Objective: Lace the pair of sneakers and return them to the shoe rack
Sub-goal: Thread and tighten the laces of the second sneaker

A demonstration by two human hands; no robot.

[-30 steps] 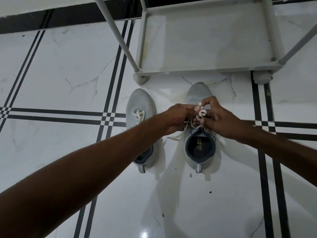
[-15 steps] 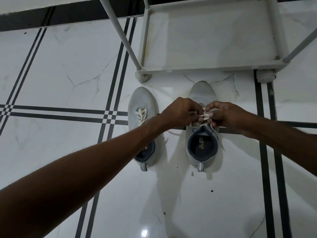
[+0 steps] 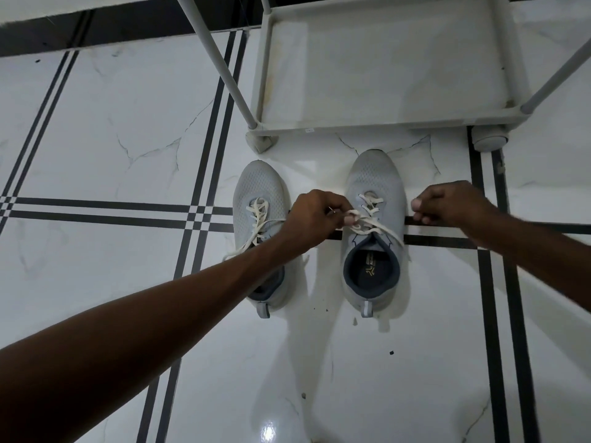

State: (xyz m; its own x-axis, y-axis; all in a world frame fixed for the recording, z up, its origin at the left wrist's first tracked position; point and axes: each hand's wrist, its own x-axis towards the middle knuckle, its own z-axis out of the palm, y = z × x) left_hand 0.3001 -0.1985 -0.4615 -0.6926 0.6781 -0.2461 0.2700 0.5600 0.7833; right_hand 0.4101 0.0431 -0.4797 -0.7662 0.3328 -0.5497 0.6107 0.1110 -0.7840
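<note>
Two grey sneakers stand side by side on the floor, toes toward the rack. The right sneaker (image 3: pixel 372 187) carries a white lace (image 3: pixel 371 223) crossed through its eyelets. My left hand (image 3: pixel 315 215) pinches one end of that lace at the shoe's left side. My right hand (image 3: pixel 447 204) is closed to the right of the shoe, and a lace strand runs toward it; the grip itself is hidden. The left sneaker (image 3: pixel 260 190) has a white lace (image 3: pixel 257 215) threaded, with a loose end trailing left; my left forearm covers its heel.
A pale grey shoe rack (image 3: pixel 361 127) stands just beyond the toes, its bottom shelf bare, with slanted poles (image 3: pixel 220 62) and a round foot (image 3: pixel 489 140). The floor is glossy white marble with black double stripes (image 3: pixel 112 212).
My hands have moved apart from the middle of the right sneaker, left hand to its left side, right hand out past its right side, drawing the lace ends outward. More eyelet crossings show.
</note>
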